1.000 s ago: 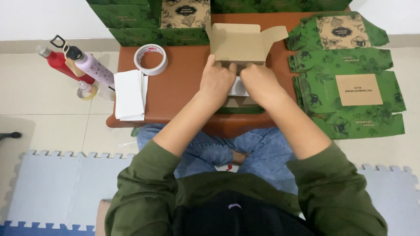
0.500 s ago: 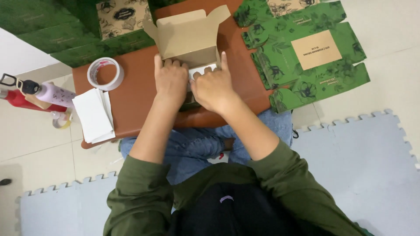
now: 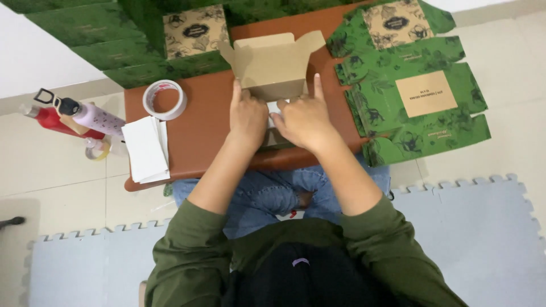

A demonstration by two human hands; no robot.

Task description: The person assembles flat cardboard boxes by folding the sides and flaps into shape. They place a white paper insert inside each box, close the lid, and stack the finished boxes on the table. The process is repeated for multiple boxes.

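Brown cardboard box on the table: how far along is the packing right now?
Done: the brown cardboard box is folded into shape, lid flaps up. In hand: left hand and right hand press at its open front, around a small white item; what it is I cannot tell. Left: lid unclosed, clear tape roll untouched, flat green printed box blanks unfolded.

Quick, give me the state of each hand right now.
Left hand: closed on the cardboard box.
Right hand: closed on the same box, forefinger raised.
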